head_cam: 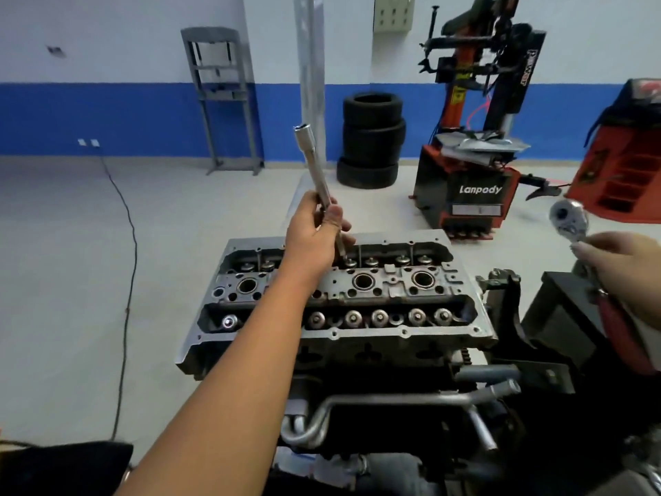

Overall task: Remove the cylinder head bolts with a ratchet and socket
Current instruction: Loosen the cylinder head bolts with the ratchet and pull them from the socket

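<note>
A grey cylinder head (357,338) sits on an engine stand in the middle of the view, with valve caps in two rows and spark plug wells between them. My left hand (314,234) holds a long chrome extension bar (316,170) over the far row; its square-drive end points up and its thin lower tip (345,259) reaches the head near a far bolt hole. My right hand (622,266) grips a ratchet (568,220) with a red handle, held apart at the right with its head up.
The engine stand bracket (500,302) and pipes (393,406) lie to the right of and below the head. A stack of tyres (372,141), a tyre changer (472,180), a grey press frame (221,98) and a floor cable (128,245) stand behind.
</note>
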Action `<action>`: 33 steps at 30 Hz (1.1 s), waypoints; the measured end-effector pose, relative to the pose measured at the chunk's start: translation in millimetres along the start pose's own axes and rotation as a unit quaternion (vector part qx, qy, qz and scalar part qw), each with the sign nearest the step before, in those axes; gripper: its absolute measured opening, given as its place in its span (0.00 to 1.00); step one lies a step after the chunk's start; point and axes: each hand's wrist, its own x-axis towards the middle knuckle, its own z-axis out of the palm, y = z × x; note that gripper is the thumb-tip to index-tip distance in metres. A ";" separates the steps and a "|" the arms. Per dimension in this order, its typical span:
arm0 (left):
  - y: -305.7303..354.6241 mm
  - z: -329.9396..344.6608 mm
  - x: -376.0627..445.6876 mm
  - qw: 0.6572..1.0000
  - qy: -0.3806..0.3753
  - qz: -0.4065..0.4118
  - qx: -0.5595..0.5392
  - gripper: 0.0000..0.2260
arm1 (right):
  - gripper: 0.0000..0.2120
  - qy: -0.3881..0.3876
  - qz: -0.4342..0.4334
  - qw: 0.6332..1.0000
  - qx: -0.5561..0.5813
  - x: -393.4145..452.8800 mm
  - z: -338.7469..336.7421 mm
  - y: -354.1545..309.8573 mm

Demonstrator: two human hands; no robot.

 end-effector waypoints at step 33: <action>-7.6 -6.2 -6.1 0.998 0.064 0.015 0.022 0.06 | 0.19 -0.326 -0.057 0.919 0.214 -40.1 129.8 -277.8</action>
